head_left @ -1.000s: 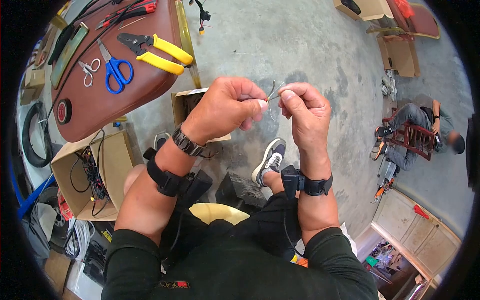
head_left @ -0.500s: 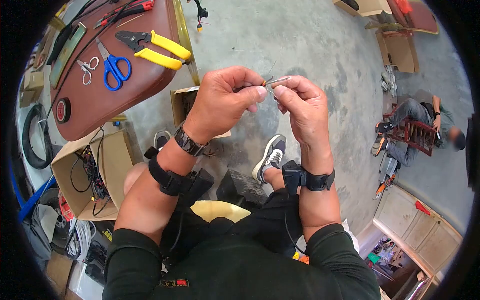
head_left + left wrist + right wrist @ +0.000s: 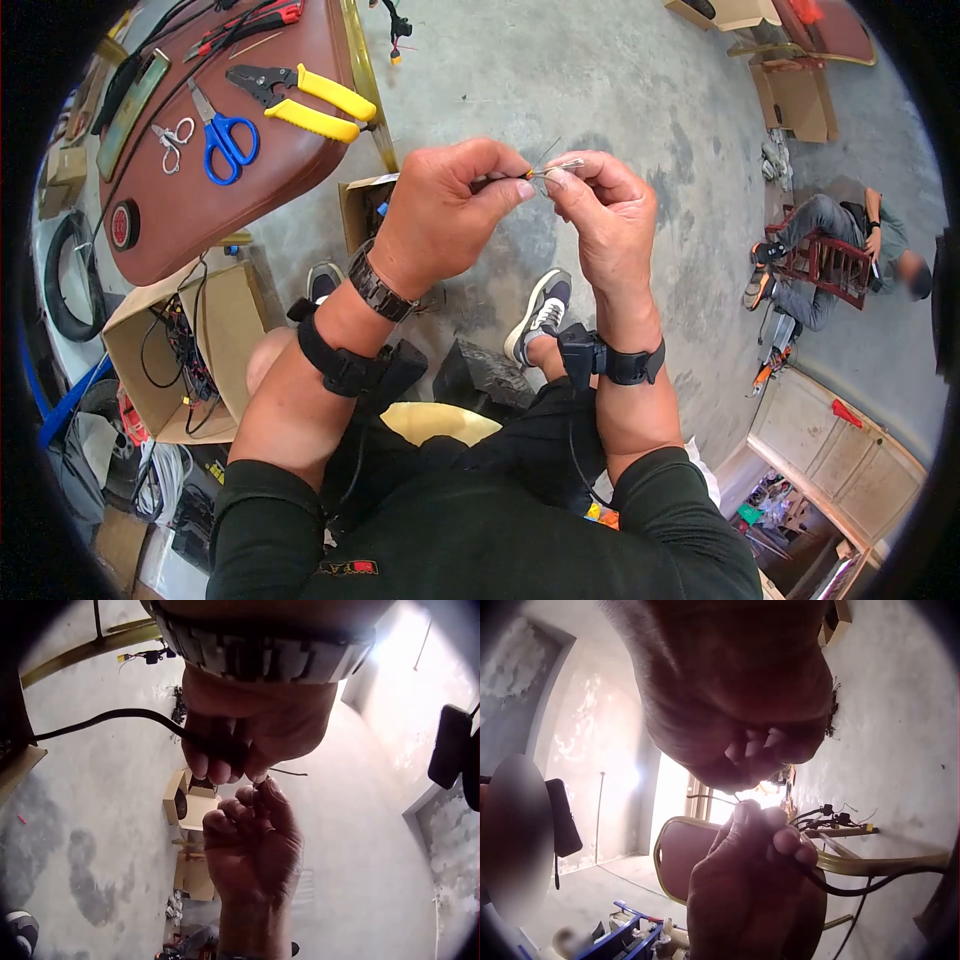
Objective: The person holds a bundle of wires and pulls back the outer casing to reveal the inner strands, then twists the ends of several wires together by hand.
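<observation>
Orange-tipped wire has dropped slightly

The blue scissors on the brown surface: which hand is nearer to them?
Left. The left hand is right of the blue scissors in the head view; the right hand is farther, beyond the left hand.

1. A black cable curves through mid-air into the curled fingers of the left hand.
2. Its thin bare strands, orange-sleeved at the base, jut out level, pinched by the right hand.
</observation>
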The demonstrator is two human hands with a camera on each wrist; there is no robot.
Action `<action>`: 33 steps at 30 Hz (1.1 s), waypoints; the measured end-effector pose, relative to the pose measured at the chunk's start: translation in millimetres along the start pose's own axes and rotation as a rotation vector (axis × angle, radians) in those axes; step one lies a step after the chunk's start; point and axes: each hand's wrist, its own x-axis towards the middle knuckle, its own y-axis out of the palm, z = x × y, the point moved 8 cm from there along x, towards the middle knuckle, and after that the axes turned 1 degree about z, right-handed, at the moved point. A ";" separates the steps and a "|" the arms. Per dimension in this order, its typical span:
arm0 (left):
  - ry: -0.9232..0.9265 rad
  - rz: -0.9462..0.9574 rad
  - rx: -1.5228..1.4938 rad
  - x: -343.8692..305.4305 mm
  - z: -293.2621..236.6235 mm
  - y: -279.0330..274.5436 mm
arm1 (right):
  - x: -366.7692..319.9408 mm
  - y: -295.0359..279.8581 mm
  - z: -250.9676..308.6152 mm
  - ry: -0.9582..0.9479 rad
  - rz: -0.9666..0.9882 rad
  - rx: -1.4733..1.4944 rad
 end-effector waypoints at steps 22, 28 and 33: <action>0.097 -0.023 0.111 -2.4 -9.0 2.4 | -1.6 4.7 0.8 -0.035 -0.002 -0.017; 0.092 -0.031 0.113 -2.2 -7.8 2.0 | -1.3 4.5 -0.9 -0.033 0.001 -0.006; 0.075 -0.059 0.104 -1.2 -8.6 -2.3 | 0.3 5.5 0.5 -0.035 0.003 0.046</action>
